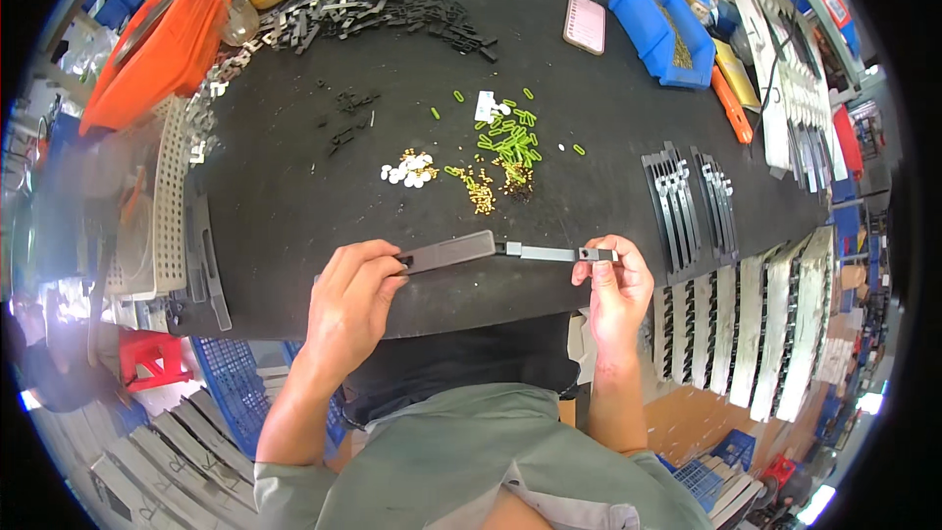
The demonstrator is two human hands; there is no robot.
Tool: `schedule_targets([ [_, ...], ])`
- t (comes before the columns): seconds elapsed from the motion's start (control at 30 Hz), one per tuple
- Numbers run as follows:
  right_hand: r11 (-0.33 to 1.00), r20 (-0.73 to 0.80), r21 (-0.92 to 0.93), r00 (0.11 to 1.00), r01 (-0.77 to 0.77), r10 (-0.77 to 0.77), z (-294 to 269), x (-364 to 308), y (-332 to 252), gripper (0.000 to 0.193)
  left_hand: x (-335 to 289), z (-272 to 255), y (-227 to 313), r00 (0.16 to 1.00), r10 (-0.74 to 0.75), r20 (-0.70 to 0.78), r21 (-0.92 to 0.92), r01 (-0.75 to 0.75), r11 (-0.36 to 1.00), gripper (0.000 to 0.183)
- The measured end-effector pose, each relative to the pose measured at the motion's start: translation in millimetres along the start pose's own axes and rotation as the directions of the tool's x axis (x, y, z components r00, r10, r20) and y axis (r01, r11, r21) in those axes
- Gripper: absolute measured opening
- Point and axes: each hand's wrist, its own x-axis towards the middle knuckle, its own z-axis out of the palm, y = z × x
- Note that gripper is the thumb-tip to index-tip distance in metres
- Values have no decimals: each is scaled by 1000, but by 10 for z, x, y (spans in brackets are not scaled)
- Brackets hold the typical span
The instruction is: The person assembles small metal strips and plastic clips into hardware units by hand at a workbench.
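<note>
Just above the table's near edge, my left hand (351, 306) pinches the left end of a wide grey flat bar (449, 252). My right hand (618, 294) grips the right end of a narrow metal strip (549, 254), which carries a small drilled block at that end. Bar and strip lie nearly in line, meeting at a short black piece (501, 248); whether they are joined there I cannot tell. Beyond them are a pile of small brass parts (480, 194), green oblong rings (510, 144) and white round pieces (409, 173).
Dark metal parts (373, 15) are heaped at the far left by an orange bin (162, 39). A phone (585, 24) and a blue bin (662, 25) stand far right. Finished-looking strips (677, 211) lie in rows at right. A perforated cream basket (169, 196) is at left.
</note>
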Motion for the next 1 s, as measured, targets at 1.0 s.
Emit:
schedule_targets([
  [1.0,982,170,99,975,-159,140,418,-360,-170,15,-93,209,198,953,108,282,-185,-56,981,52],
])
